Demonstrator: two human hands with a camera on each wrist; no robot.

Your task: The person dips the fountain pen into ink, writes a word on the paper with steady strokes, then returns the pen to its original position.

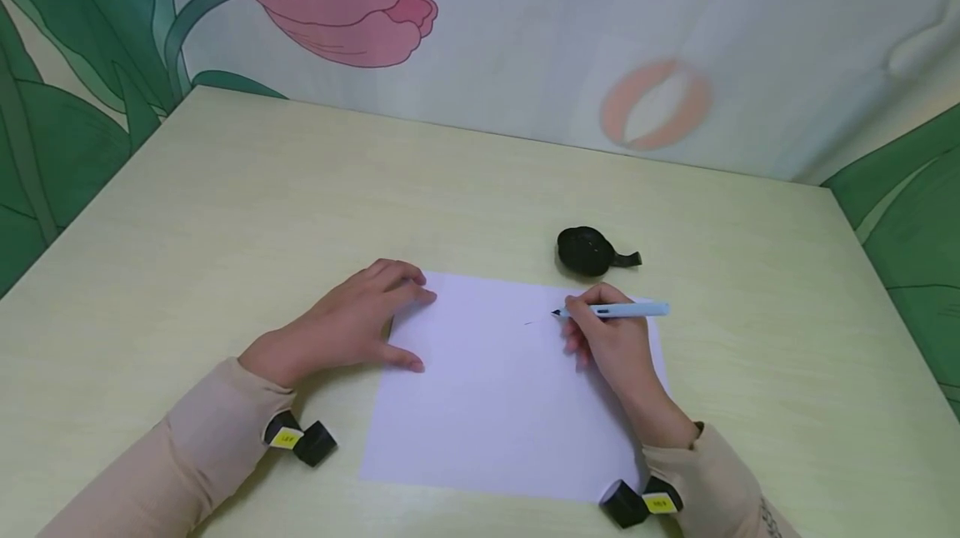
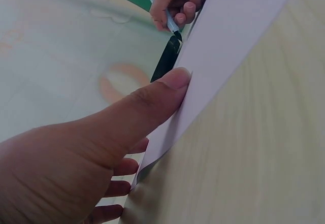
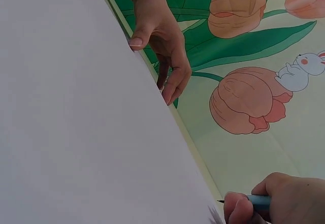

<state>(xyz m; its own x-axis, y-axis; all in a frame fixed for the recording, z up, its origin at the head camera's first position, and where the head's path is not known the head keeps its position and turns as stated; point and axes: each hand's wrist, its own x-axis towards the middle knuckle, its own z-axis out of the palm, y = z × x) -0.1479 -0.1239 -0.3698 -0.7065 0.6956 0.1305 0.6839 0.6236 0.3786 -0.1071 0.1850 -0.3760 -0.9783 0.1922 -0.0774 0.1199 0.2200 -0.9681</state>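
In the right grip [image 1: 618, 351] a pale blue pen [image 1: 636, 310] is being pinched, its dark tip being held over the upper right part of the paper sheet [image 1: 487, 413]; whether contact is being made cannot be told. The sheet's left edge is being touched by the left grip [image 1: 348, 321], its thumb and fingers being spread wide. Beyond the sheet's far edge, a round black object [image 1: 583, 251] is being supported by the worktop [image 1: 225, 255]. Apparently, writing or drawing is being begun, only a short stroke [image 1: 528, 323] being shown on the sheet; next, steady tip contact is probably being called for, with the sheet being braced against sliding.
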